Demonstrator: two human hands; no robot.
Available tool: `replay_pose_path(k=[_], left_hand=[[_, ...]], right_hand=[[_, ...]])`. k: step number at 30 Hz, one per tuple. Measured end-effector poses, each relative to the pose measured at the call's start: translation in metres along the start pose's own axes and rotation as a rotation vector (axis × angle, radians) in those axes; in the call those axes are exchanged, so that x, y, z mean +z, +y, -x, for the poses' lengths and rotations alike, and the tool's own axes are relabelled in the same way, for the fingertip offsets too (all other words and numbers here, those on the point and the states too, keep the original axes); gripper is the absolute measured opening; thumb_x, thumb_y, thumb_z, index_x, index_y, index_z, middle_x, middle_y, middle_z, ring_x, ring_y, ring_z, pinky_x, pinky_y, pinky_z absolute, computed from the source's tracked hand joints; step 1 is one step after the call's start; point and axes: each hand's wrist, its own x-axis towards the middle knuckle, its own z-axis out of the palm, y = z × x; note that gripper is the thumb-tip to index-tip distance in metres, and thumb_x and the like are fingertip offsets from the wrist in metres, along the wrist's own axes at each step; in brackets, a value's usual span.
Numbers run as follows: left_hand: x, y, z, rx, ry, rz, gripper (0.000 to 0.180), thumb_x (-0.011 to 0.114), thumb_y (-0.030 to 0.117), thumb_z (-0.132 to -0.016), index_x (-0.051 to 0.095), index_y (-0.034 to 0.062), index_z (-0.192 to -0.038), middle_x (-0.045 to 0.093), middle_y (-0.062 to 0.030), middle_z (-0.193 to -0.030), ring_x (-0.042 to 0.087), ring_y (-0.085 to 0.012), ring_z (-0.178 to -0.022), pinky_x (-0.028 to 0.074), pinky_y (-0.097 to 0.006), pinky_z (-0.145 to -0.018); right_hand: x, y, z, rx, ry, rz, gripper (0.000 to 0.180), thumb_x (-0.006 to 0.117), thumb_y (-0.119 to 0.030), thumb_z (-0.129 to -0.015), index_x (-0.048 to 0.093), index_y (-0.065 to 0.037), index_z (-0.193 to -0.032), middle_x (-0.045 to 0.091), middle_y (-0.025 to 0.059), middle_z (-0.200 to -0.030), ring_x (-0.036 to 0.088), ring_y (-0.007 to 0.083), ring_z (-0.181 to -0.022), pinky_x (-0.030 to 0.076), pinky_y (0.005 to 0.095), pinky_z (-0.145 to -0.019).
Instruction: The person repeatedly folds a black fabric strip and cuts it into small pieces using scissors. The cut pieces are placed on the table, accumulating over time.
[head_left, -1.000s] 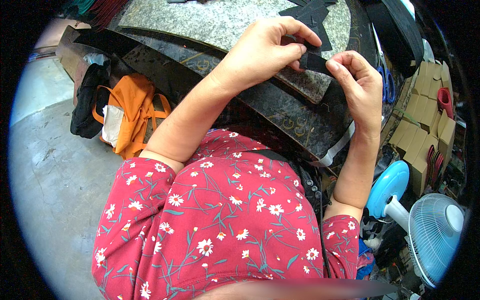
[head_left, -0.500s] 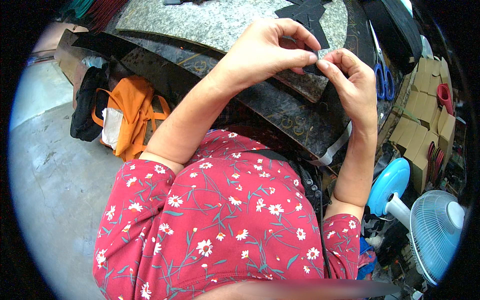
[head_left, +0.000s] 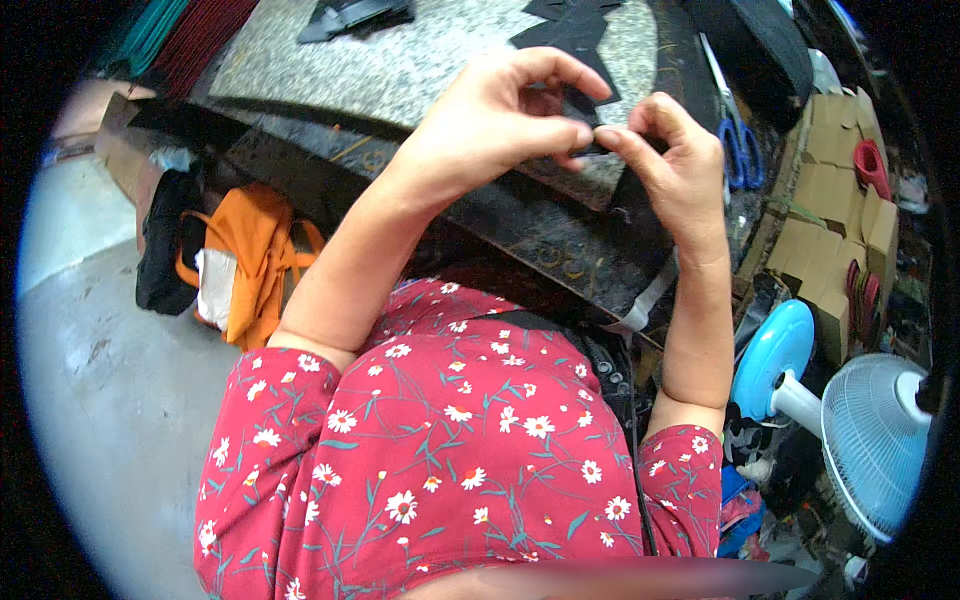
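Observation:
My left hand (head_left: 505, 120) and my right hand (head_left: 672, 165) meet above the worktable, fingertips pinched together on a small black cut piece (head_left: 583, 108) of flat material. Most of the piece is hidden by my fingers. Both hands hover over the speckled grey tabletop (head_left: 400, 60), close to its dark front edge. More black cut pieces (head_left: 575, 25) lie on the table just beyond my hands.
Blue-handled scissors (head_left: 735, 150) lie on the table right of my right hand. Cardboard boxes (head_left: 835, 180) stand at the right, a blue-and-white fan (head_left: 860, 430) sits low right. An orange bag (head_left: 250, 260) rests on the floor at the left.
Both hands stayed together on the black piece while my fingers shifted along it; the right hand's fingertips now meet the left's more closely.

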Motion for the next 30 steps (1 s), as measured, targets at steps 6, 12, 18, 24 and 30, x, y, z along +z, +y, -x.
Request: replay_pose_path(k=[6, 12, 18, 24, 30], left_hand=[[0.004, 0.002, 0.001, -0.067, -0.050, -0.027, 0.037, 0.073, 0.003, -0.077, 0.060, 0.0035, -0.111, 0.060, 0.0011, -0.095, 0.055, -0.0032, -0.072, 0.048, -0.017, -0.062], [-0.004, 0.002, 0.004, -0.019, 0.064, -0.112, 0.034, 0.069, 0.000, -0.077, 0.057, 0.0060, -0.108, 0.057, 0.0024, -0.088, 0.052, -0.0031, -0.070, 0.043, -0.017, -0.059], [-0.008, -0.001, 0.002, -0.047, 0.060, 0.040, 0.026, 0.066, 0.004, -0.086, 0.052, 0.0035, -0.108, 0.059, -0.0036, -0.081, 0.064, -0.0095, -0.063, 0.051, -0.019, -0.049], [-0.006, -0.004, 0.000, -0.036, 0.081, 0.157, 0.023, 0.065, 0.004, -0.087, 0.052, 0.0024, -0.106, 0.061, -0.0064, -0.080, 0.065, -0.0129, -0.061, 0.052, -0.021, -0.048], [-0.003, -0.002, 0.001, 0.055, 0.128, 0.255, 0.024, 0.065, 0.002, -0.086, 0.048, 0.0041, -0.104, 0.059, -0.0052, -0.077, 0.064, -0.0132, -0.058, 0.051, -0.022, -0.045]], right_hand=[[-0.040, 0.025, -0.003, -0.120, 0.031, -0.017, 0.027, 0.069, -0.031, -0.085, 0.065, -0.004, -0.089, 0.065, 0.0116, -0.084, 0.064, 0.0203, -0.079, 0.049, 0.0303, -0.070], [-0.098, 0.089, -0.004, 0.463, 0.039, 0.662, 0.048, 0.071, -0.044, -0.079, 0.062, -0.007, -0.109, 0.065, 0.0092, -0.081, 0.064, 0.0258, -0.078, 0.048, 0.0386, -0.071], [-0.121, 0.118, 0.016, 0.477, -0.094, 0.603, 0.036, 0.076, -0.027, -0.075, 0.064, -0.003, -0.100, 0.060, 0.0055, -0.070, 0.057, 0.0161, -0.064, 0.045, 0.0325, -0.061], [-0.118, 0.062, 0.059, 0.424, -0.124, -0.305, 0.031, 0.059, -0.005, -0.083, 0.057, 0.000, -0.113, 0.065, 0.0032, -0.089, 0.058, 0.0083, -0.074, 0.045, 0.0203, -0.068], [-0.081, -0.003, 0.117, 0.622, -0.428, -0.690, 0.063, 0.083, -0.043, -0.066, 0.053, -0.002, -0.104, 0.060, 0.0035, -0.077, 0.057, 0.0096, -0.064, 0.043, 0.0209, -0.059]])
